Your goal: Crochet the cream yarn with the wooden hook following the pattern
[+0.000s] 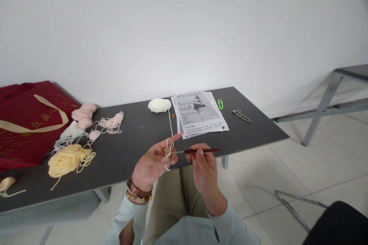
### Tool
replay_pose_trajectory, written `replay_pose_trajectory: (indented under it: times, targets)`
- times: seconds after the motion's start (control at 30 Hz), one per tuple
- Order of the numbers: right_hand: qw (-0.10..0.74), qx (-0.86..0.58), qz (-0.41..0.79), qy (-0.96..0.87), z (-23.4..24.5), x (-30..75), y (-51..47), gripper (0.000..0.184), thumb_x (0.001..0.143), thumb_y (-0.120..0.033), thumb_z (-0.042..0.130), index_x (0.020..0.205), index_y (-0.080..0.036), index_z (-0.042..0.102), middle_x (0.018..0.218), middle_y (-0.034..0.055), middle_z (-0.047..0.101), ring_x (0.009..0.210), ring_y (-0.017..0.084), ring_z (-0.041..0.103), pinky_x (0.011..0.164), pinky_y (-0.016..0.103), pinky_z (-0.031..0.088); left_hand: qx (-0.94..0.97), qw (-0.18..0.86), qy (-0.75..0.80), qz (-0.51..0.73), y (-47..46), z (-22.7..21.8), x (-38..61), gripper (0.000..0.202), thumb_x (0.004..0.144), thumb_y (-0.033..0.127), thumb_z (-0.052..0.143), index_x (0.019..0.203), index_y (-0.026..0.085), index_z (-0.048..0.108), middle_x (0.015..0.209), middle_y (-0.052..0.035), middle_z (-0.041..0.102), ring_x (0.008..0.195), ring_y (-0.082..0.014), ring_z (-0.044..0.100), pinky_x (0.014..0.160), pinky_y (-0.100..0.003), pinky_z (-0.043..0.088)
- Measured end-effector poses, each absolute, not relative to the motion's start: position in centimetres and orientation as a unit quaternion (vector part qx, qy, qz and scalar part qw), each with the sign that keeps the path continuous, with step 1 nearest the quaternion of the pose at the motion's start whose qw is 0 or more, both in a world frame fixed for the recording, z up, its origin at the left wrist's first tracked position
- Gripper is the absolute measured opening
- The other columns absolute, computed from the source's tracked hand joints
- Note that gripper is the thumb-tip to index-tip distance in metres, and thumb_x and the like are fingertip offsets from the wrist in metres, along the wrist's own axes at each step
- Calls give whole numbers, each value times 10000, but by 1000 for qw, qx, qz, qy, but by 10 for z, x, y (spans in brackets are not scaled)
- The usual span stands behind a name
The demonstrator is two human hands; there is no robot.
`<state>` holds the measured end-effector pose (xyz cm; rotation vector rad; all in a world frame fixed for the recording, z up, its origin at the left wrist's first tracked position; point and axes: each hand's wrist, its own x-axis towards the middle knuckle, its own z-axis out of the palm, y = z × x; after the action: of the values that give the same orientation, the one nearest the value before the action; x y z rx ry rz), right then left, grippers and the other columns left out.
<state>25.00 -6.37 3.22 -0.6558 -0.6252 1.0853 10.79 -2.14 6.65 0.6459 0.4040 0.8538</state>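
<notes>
My left hand (152, 162) pinches white yarn (170, 130) between thumb and fingers, its index finger stretched out with the strand over it. A short tail of yarn hangs below the pinch. In my right hand (204, 166) is a crochet hook (205, 150) with a dark red handle, gripped like a pencil. The hook's thin metal shaft points left and meets the yarn at my left fingertips. From there the strand runs up to a white yarn ball (160, 105) at the table's back edge.
Printed sheets (198, 113) lie behind my hands, with green thread snips (220, 103) and scissors (242, 116) to their right. On the left are pink yarn (83, 114), yellow yarn (64, 162) and a dark red bag (25, 122). A black chair (340, 224) stands at lower right.
</notes>
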Motion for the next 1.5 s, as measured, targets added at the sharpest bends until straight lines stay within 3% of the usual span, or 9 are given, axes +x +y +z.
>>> replay_pose_trajectory:
  times: [0.3, 0.47, 0.63, 0.77, 0.93, 1.17, 1.33, 1.5]
  targets:
    - [755, -282, 525, -275, 37, 254, -60, 142, 833, -359, 637, 806, -223, 667, 709, -10, 607, 605, 117, 531, 571, 259, 404, 279, 853, 186, 400, -20, 66, 106, 679, 554, 93, 715, 1218, 24, 591, 552, 38, 421, 552, -93, 374, 575, -258, 349]
    - [727, -272, 600, -194, 37, 252, -59, 171, 783, -374, 690, 779, -204, 672, 679, -4, 602, 563, 106, 503, 529, 245, 410, 310, 820, 231, 422, -15, 63, 105, 640, 587, 97, 735, 1213, 64, 604, 600, 27, 469, 605, -97, 431, 610, -248, 370]
    - [691, -261, 662, -131, 40, 248, -61, 159, 763, -341, 716, 777, -186, 682, 646, -1, 623, 551, 100, 525, 525, 229, 443, 398, 759, 271, 438, -13, 64, 106, 702, 629, 94, 757, 1297, 149, 548, 617, 35, 528, 583, -84, 469, 554, -213, 356]
    - [704, -280, 636, -145, 43, 247, -60, 163, 767, -336, 716, 807, -180, 691, 679, 9, 660, 591, 104, 568, 555, 220, 472, 438, 735, 306, 418, -20, 66, 106, 736, 639, 74, 759, 1320, 230, 529, 669, 39, 557, 596, -83, 517, 580, -212, 394]
    - [718, -282, 617, -156, 42, 246, -57, 149, 783, -329, 703, 810, -182, 694, 705, 7, 673, 612, 94, 580, 579, 207, 480, 447, 722, 328, 414, -24, 67, 106, 659, 674, 94, 743, 1293, 222, 559, 670, 39, 542, 610, -81, 519, 609, -219, 408]
    - [702, -294, 627, -168, 36, 245, -57, 164, 780, -337, 698, 808, -175, 702, 673, 16, 667, 582, 110, 575, 542, 224, 470, 432, 719, 331, 432, -19, 67, 107, 865, 645, 86, 754, 1414, 250, 394, 652, 59, 499, 572, -68, 478, 582, -205, 398]
    - [700, -291, 634, -151, 35, 246, -56, 172, 769, -341, 711, 814, -175, 699, 682, 15, 677, 583, 103, 584, 559, 220, 480, 448, 730, 330, 398, -21, 67, 107, 807, 657, 91, 750, 1385, 255, 444, 668, 45, 528, 588, -78, 493, 591, -215, 398]
    - [697, -295, 635, -157, 35, 246, -56, 160, 778, -330, 700, 810, -174, 700, 669, 14, 671, 575, 106, 578, 546, 225, 478, 447, 726, 331, 404, -21, 69, 106, 865, 658, 73, 749, 1413, 296, 388, 663, 59, 507, 582, -64, 473, 591, -199, 391]
